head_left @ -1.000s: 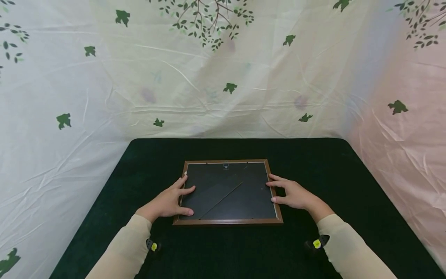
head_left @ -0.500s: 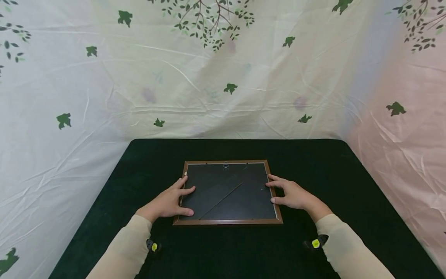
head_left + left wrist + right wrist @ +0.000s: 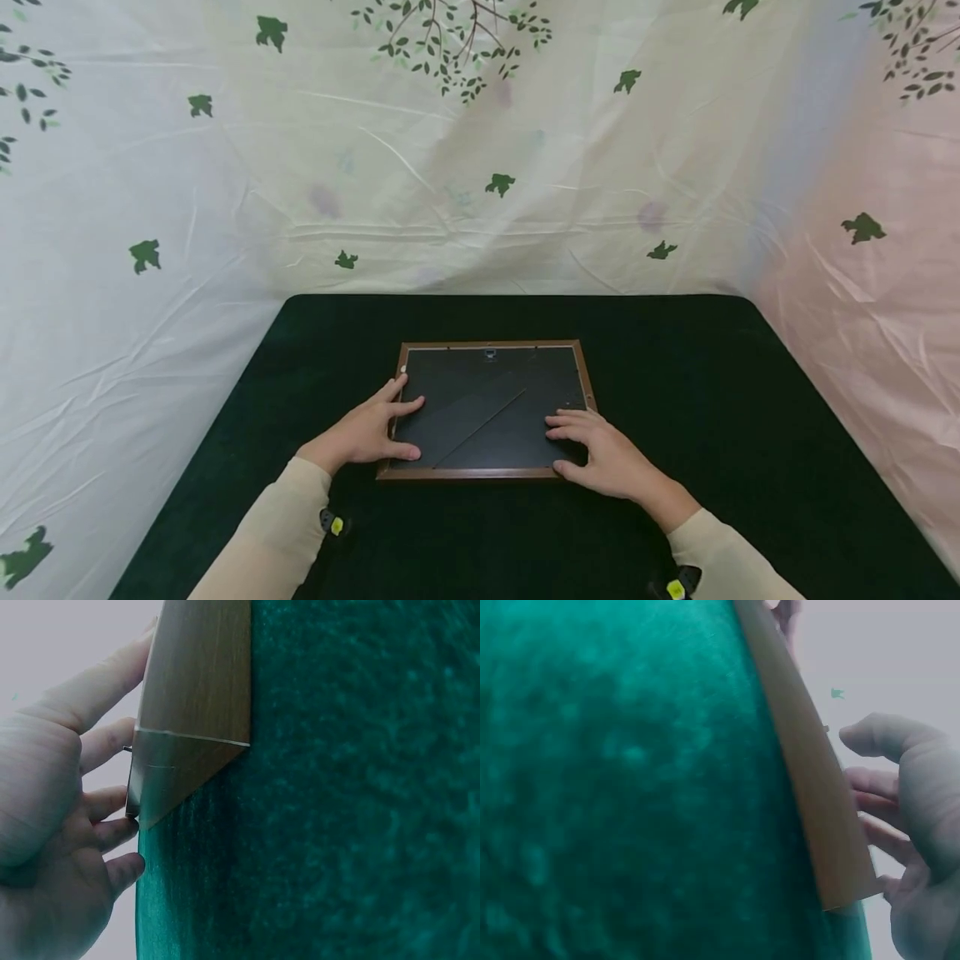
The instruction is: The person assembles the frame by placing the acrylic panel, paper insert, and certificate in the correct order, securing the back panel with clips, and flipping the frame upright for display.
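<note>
- Rectangular black-backed brown wooden picture frame: front hidden underneath, near right corner covered by the right hand.
- Beige fabric sleeves: cut off by the head view's bottom edge.
- Left hand: cut off by its wrist view's left edge.
- Tiny white spot near a left fingertip: too small to identify.
</note>
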`<act>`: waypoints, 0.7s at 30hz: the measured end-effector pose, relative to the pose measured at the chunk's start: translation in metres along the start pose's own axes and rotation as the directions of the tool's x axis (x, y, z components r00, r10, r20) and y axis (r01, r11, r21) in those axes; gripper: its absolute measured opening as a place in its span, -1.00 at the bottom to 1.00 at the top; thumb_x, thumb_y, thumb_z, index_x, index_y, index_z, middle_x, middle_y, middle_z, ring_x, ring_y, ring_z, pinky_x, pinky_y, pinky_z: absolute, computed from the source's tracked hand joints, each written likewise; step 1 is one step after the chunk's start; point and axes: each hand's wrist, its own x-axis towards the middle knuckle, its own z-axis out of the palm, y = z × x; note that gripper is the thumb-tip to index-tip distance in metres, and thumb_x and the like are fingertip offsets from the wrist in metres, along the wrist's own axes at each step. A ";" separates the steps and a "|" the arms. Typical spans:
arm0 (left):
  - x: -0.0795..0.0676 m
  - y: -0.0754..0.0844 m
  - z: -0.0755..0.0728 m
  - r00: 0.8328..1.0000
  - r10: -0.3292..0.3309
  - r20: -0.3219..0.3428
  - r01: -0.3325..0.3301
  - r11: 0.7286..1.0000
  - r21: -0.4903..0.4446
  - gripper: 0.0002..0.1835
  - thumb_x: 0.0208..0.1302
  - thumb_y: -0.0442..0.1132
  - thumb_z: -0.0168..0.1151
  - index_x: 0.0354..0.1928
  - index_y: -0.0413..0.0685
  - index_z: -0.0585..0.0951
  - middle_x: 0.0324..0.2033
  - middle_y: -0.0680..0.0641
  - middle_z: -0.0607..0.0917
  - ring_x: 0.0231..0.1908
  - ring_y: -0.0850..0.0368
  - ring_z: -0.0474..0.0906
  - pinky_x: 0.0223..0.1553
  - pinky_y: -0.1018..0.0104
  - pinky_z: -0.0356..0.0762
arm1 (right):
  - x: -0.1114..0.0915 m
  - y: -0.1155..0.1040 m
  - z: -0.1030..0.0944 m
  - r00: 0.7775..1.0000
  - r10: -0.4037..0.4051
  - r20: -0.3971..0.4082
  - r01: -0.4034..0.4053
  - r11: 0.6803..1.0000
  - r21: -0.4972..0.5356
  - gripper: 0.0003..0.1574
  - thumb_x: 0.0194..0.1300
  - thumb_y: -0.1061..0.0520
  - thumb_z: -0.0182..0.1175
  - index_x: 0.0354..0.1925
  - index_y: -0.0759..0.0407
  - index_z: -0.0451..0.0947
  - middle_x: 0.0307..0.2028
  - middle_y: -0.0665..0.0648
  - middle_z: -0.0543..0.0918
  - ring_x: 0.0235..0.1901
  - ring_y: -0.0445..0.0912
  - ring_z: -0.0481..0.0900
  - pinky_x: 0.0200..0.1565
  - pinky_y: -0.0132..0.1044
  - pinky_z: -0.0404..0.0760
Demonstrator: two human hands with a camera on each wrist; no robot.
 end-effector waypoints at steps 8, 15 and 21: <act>0.004 -0.004 -0.002 1.000 0.019 -0.004 -0.019 1.000 -0.004 -0.01 -0.11 0.38 0.36 0.39 0.16 0.34 0.50 -0.15 -0.12 0.46 -0.21 -0.21 0.30 -0.20 0.11 | 0.005 0.002 0.006 0.999 -0.006 -0.031 0.006 1.000 -0.012 -0.55 0.15 -0.11 0.36 0.02 -0.05 0.63 0.22 -0.05 0.50 0.28 0.00 0.34 0.33 0.17 0.09; 0.007 -0.008 -0.003 1.000 0.015 0.005 -0.015 1.000 0.001 -0.01 -0.12 0.39 0.35 0.40 0.20 0.33 0.51 -0.12 -0.14 0.46 -0.20 -0.21 0.30 -0.19 0.11 | 0.008 0.002 0.008 0.999 0.023 -0.043 -0.021 0.999 0.031 -0.58 0.15 -0.15 0.37 -0.02 -0.11 0.64 0.20 -0.07 0.51 0.27 -0.01 0.34 0.31 0.20 0.10; 0.009 -0.011 -0.003 1.000 0.006 0.010 -0.006 1.000 0.004 -0.01 -0.11 0.40 0.35 0.40 0.23 0.32 0.51 -0.10 -0.14 0.46 -0.18 -0.21 0.31 -0.18 0.10 | 0.010 0.003 0.011 0.998 0.033 -0.061 -0.031 0.999 0.042 -0.59 0.13 -0.16 0.38 -0.04 -0.13 0.65 0.18 -0.09 0.52 0.26 -0.01 0.35 0.30 0.19 0.11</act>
